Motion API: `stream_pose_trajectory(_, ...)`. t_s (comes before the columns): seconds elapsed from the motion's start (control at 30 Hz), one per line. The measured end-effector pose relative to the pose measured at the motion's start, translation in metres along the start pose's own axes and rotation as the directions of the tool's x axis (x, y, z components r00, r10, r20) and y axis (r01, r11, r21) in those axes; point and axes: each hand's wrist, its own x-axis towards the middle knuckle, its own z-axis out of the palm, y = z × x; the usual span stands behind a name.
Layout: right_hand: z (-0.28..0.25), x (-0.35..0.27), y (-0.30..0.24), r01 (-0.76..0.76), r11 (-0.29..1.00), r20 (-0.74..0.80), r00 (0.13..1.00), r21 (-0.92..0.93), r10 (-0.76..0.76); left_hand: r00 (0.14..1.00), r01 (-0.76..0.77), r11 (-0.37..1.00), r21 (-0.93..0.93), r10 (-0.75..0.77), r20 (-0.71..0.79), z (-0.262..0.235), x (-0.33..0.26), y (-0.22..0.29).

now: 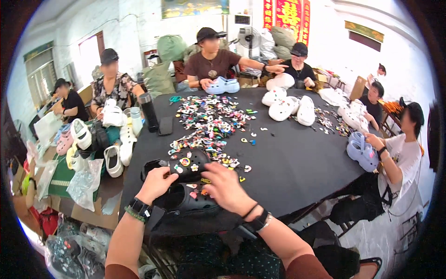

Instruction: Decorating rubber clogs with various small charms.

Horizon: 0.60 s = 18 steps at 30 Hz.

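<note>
Nearest, two black foam clogs (pixel 186 183) lie lengthwise toward one o'clock. Left hand (pixel 155 183) clamps the farther clog's heel; right hand (pixel 225 186), fingers spread, presses the nearer clog's toe, colourful charm pile (pixel 209 125) at twelve.

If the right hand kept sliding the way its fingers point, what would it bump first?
Probably the black clog with charms on it: the right hand points up-left toward it, fingertips nearly there. Depth is hard to judge.

Head view looks down, close over the black table (pixel 297 158).
</note>
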Motion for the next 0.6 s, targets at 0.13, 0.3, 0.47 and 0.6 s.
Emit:
stream_pose_trajectory(0.13, -0.02, -0.045, 0.03, -0.225, 0.969, -0.193, 0.96, -0.106, 0.202, 0.994, -0.113, 0.992, 0.054, 0.112, 0.014, -0.012, -0.014, -0.015)
stream_pose_trajectory(0.3, -0.034, -0.099, 0.06, -0.414, 0.884, -0.202, 0.905, -0.218, 0.374, 0.984, -0.179, 0.87, 0.459, 0.155, 0.089, -0.023, -0.023, -0.006)
stream_pose_trajectory(0.47, -0.032, -0.103, 0.06, -0.426, 0.862, -0.164, 0.904, -0.275, 0.394, 0.984, -0.174, 0.691, 0.701, 0.101, 0.145, -0.04, -0.026, 0.005)
stream_pose_trajectory(0.6, -0.029, -0.105, 0.057, -0.383, 0.851, -0.143, 0.924, -0.359, 0.355, 0.936, -0.26, 0.75, 0.608, 0.041, 0.35, -0.052, -0.021, 0.005)
